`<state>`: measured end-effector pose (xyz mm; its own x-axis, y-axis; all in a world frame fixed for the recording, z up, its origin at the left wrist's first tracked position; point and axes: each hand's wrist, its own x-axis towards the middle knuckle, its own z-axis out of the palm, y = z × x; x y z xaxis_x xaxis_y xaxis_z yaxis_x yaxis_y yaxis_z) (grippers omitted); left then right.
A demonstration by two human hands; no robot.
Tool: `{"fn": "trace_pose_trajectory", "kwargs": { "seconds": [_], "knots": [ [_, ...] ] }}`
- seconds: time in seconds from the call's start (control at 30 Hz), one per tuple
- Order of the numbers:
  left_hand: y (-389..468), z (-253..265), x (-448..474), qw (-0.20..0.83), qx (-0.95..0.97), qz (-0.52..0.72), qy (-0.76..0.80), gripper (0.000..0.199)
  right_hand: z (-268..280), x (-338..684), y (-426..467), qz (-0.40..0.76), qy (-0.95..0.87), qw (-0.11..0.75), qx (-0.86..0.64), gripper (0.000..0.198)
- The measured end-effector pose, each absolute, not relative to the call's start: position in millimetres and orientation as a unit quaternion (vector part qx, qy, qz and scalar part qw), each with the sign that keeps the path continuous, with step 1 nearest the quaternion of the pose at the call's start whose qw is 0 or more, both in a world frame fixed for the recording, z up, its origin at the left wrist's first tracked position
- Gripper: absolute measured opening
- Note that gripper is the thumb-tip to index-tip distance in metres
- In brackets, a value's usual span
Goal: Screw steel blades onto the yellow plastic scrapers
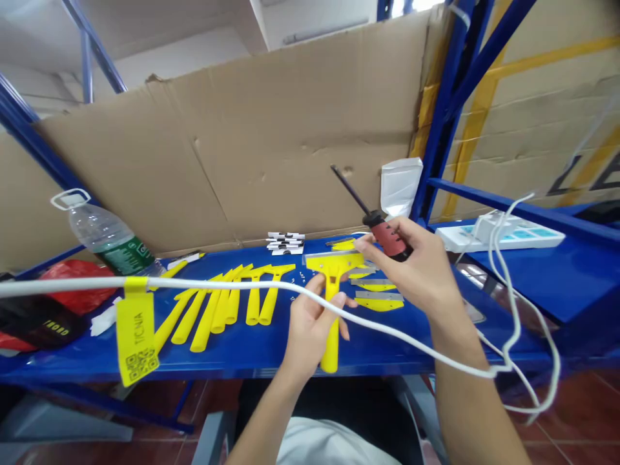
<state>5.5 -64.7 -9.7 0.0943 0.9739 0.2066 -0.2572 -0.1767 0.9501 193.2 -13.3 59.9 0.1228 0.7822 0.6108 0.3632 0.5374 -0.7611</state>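
My left hand (312,326) is closed around the neck of a yellow scraper (331,345), which stands upright with its wide head at the top and a metal blade along it. In my right hand (419,265) is a screwdriver (387,236) with a red and black handle, its dark shaft slanting up and to the left, away from the scraper. My right thumb and fingertips are close to the right end of the scraper's head; I cannot tell whether they touch it. Yellow blade plates with metal edges (379,302) lie just right of the scraper.
Several yellow scraper handles (203,323) lie in a row on the blue table (271,355). Small screws (301,276) and a stack of black-and-white pieces (285,243) are behind. A white cable (387,330) crosses in front. A bottle (113,236) stands left, a power strip (527,239) right.
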Motion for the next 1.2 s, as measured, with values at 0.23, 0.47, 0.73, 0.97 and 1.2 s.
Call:
{"fn": "trace_pose_trajectory", "kwargs": {
  "seconds": [0.23, 0.47, 0.73, 0.97, 1.2],
  "knots": [
    [-88.8, -25.8, -35.3, 0.551, 0.475, 0.567, 0.385, 0.058, 61.4, 214.0, -26.1, 0.204, -0.680, 0.562, -0.425, 0.042],
    [-90.7, -33.2, -58.4, 0.424, 0.537, 0.569, 0.456, 0.043, 60.3, 227.7, -29.2, 0.163, -0.834, 0.365, -0.380, 0.038],
    [-86.9, -34.9, -60.2, 0.416, 0.539, 0.556, 0.477, 0.037, 60.0, 227.8, -22.1, 0.159, -0.820, 0.333, -0.437, 0.052],
    [-85.4, -37.6, -60.8, 0.420, 0.545, 0.547, 0.476, 0.035, 59.3, 227.2, -20.1, 0.158, -0.832, 0.311, -0.431, 0.040],
    [-84.1, -42.2, -61.4, 0.417, 0.563, 0.533, 0.474, 0.026, 62.2, 222.6, -22.4, 0.140, -0.838, 0.287, -0.443, 0.043]
  ]
}}
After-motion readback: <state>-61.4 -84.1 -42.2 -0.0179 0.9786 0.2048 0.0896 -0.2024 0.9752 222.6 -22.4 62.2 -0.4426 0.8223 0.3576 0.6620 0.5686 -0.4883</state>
